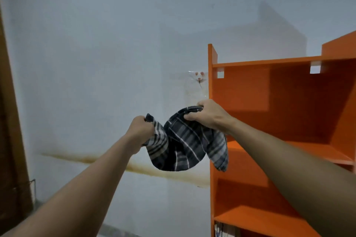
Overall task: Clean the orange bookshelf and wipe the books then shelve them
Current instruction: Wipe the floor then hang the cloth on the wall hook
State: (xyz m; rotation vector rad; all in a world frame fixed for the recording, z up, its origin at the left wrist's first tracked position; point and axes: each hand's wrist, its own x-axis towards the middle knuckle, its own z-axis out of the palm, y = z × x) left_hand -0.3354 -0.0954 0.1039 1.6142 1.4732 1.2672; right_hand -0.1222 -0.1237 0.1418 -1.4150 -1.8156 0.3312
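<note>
A dark plaid cloth [183, 144] hangs in the air between my two hands, in front of the wall and just left of the orange bookshelf [269, 90]. My left hand [140, 131] grips the cloth's left corner in a fist. My right hand [208, 115] pinches its right edge close to the shelf's left side panel. The upper compartments of the bookshelf hold nothing. Some books [226, 230] show in the lowest visible compartment at the bottom edge of the view.
A pale wall [96, 63] with a brown stain band stands behind the cloth. A clear plastic hook [199, 79] is stuck on the wall beside the shelf. A brown wooden door frame [11, 140] runs down the left edge.
</note>
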